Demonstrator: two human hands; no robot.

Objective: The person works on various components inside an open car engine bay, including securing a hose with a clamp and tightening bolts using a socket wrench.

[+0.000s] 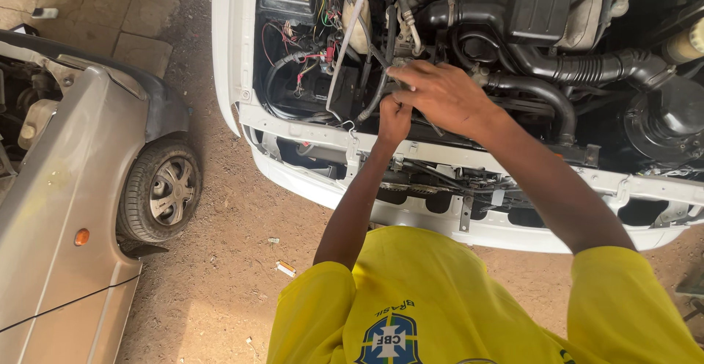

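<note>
The person in the yellow jersey (pixel 440 298) leans over the open engine bay (pixel 469 49) of a white car with its bumper off. Both hands meet just above the car's front crossmember (pixel 440 160), close to its middle.

The left hand (pixel 394 120) comes up from below, closed into a loose fist around a thin black hose or cable (pixel 375 98) that curves down out of the bay toward the crossmember. The right hand (pixel 444 98) reaches in from the right and lies over the left one, fingers bent and drawn together on something small at the same spot. What exactly the fingertips pinch I cannot tell, as the hand covers it.

Behind the hands, farther into the bay from the crossmember, runs a ribbed black air intake hose (pixel 587 67) leading to a round black housing (pixel 671 118) on the right. To the left of the hands sits a tangle of red and black wires (pixel 308 60), with a long pale rod (pixel 348 41) slanting down through it.

Well left of the crossmember, across bare brown dirt, stands a silver car (pixel 66 195), its front wheel (pixel 163 188) turned toward the white one.
</note>
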